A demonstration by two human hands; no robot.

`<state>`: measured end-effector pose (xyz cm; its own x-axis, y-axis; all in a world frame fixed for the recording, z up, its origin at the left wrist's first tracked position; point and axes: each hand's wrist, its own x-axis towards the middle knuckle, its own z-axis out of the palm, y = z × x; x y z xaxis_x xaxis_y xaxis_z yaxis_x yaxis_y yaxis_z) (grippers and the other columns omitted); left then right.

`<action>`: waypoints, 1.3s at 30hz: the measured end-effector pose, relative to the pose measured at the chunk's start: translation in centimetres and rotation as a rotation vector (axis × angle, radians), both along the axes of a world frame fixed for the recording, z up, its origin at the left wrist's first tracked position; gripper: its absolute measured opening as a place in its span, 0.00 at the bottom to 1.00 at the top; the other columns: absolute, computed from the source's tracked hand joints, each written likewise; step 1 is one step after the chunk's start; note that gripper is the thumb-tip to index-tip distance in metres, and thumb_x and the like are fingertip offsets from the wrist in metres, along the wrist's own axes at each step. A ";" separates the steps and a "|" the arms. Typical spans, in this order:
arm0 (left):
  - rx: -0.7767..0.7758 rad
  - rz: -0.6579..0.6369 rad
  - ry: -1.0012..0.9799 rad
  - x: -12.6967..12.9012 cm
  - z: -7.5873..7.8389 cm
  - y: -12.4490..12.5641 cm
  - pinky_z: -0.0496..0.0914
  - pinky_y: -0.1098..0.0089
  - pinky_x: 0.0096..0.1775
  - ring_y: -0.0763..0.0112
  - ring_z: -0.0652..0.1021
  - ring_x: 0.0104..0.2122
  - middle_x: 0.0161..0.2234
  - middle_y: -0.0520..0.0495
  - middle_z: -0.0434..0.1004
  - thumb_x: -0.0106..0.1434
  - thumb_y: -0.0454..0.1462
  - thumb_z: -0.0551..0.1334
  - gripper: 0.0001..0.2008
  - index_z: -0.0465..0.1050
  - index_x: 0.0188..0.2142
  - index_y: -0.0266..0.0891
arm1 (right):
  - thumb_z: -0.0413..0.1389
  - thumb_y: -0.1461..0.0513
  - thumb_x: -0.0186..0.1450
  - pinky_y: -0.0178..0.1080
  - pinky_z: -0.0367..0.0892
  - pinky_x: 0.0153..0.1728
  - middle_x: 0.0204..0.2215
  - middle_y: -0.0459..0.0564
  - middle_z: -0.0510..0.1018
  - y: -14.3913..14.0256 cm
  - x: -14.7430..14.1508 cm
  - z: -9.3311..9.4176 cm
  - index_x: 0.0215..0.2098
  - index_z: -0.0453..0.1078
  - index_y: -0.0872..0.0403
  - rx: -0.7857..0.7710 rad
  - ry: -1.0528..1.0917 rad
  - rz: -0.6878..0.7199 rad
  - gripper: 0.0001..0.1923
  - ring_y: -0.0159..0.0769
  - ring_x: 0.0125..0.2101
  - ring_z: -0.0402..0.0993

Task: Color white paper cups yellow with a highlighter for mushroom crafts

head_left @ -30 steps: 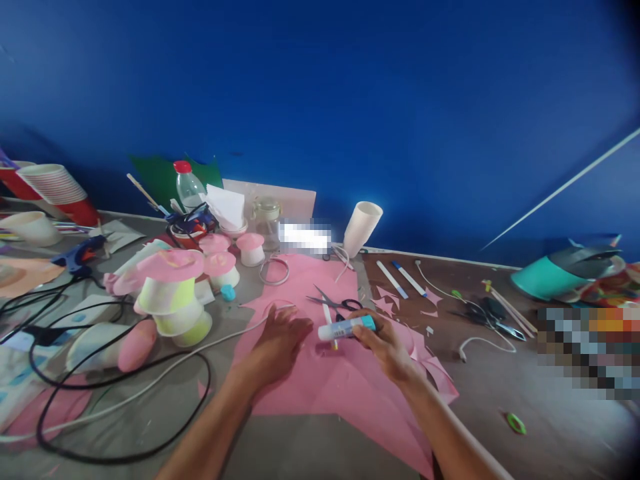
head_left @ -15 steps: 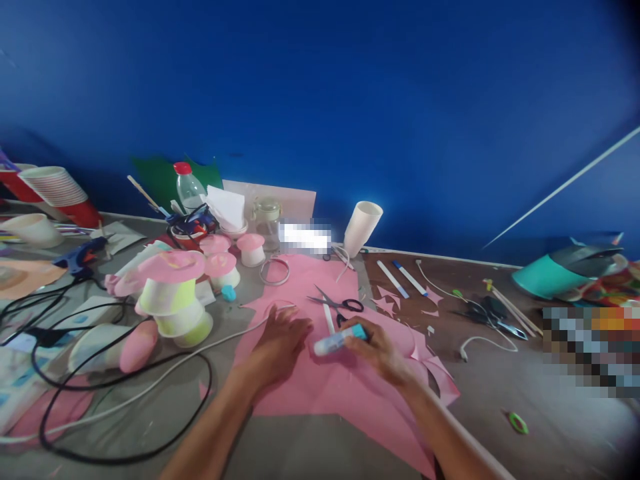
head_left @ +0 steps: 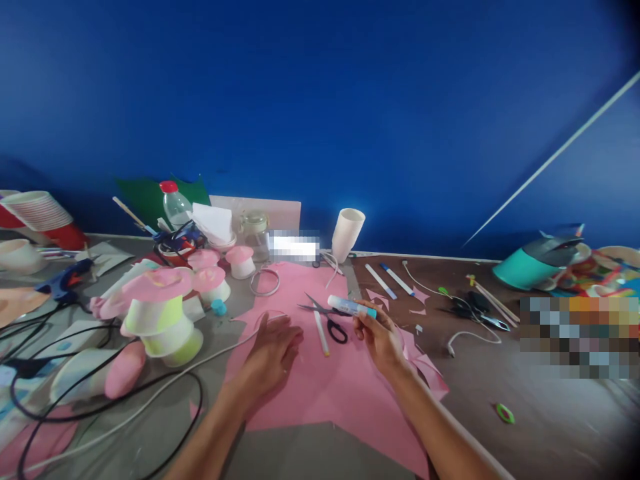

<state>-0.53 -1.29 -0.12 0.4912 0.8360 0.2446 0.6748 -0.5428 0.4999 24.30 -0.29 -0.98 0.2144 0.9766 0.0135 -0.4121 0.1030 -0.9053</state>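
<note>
Two pens (head_left: 389,280) lie beyond scissors (head_left: 326,317) and glue stick (head_left: 351,307).

Right hand (head_left: 377,333) lifts the glue stick (head_left: 351,307) up off the pink sheet (head_left: 320,380) now; a second ago its tip was down on it. Camera view tilts up a bit too.

Craft workspace, shown by cluttered table (head_left: 550,427) set against blue wall (head_left: 350,100). Pink paper sheet (head_left: 325,387), scissors (head_left: 327,319), glue gun (head_left: 63,283), stacked paper cups (head_left: 37,210), pink-capped cup figures (head_left: 155,310), pens (head_left: 387,280) and paper offcuts (head_left: 420,363) seen spread across surface.
</note>
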 end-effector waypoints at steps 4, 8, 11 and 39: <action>0.094 0.038 -0.108 0.1 -0.1 0.0 0.54 0.45 0.63 0.59 0.73 0.54 0.46 0.46 0.80 0.66 0.34 0.54 0.12 0.73 0.46 0.43 | 0.67 0.56 0.52 0.29 0.55 0.16 0.16 0.42 0.73 -0.3 -0.6 0.5 0.33 0.76 0.54 -0.052 0.151 0.063 0.14 0.26 0.16 0.61; 0.081 0.051 -0.264 0.4 0.5 -0.2 0.63 0.53 0.59 0.61 0.75 0.51 0.46 0.43 0.80 0.65 0.34 0.56 0.11 0.73 0.44 0.42 | 0.69 0.58 0.51 0.30 0.60 0.18 0.17 0.43 0.74 -1.4 -2.1 1.1 0.33 0.76 0.54 -0.096 0.319 0.192 0.13 0.29 0.19 0.67; -0.086 0.054 -0.364 0.8 1.0 -0.5 0.72 0.62 0.50 0.62 0.78 0.47 0.45 0.43 0.80 0.66 0.36 0.55 0.11 0.74 0.44 0.42 | 0.68 0.58 0.52 0.30 0.65 0.20 0.19 0.45 0.77 -2.3 -3.1 1.3 0.35 0.76 0.54 -0.099 0.412 0.320 0.14 0.29 0.19 0.69; -0.647 0.129 -0.870 2.0 1.3 -1.4 0.74 0.60 0.43 0.58 0.79 0.40 0.39 0.42 0.81 0.55 0.55 0.65 0.25 0.74 0.42 0.39 | 0.62 0.57 0.60 0.37 0.69 0.29 0.28 0.48 0.75 -4.7 -5.0 0.5 0.37 0.71 0.53 0.102 -0.548 0.241 0.11 0.36 0.28 0.71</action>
